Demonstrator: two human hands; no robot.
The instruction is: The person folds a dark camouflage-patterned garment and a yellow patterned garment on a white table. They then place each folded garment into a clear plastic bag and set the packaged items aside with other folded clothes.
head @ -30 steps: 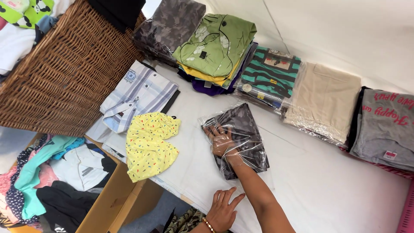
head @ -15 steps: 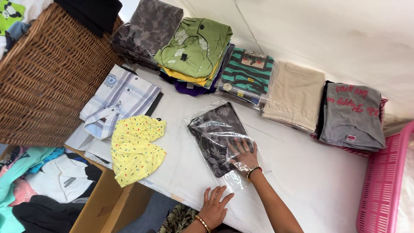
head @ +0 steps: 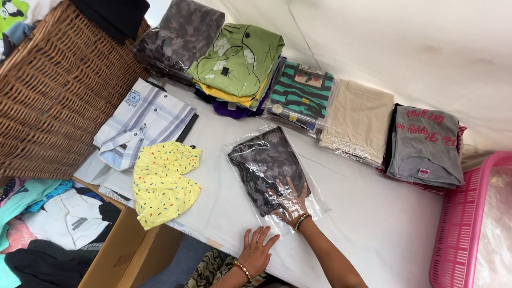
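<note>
Head view: white-covered table (head: 373, 213) fills the frame, a wicker basket (head: 58, 101) at upper left and a pink crate (head: 464, 224) at lower right. Folded garments line the upper edge, several already in clear bags; a checked shirt (head: 144, 120) and a yellow printed garment (head: 162, 181) at centre left lie unbagged. At centre, the grey patterned garment in its clear bag (head: 266, 165) looks nearly packed, its open end still loose. Right hand (head: 290, 205) lies flat inside that end, fingers spread. Left hand (head: 257, 250) rests open on the table edge, holding nothing.

Pink basket (head: 463, 224) cropped at right edge
</note>
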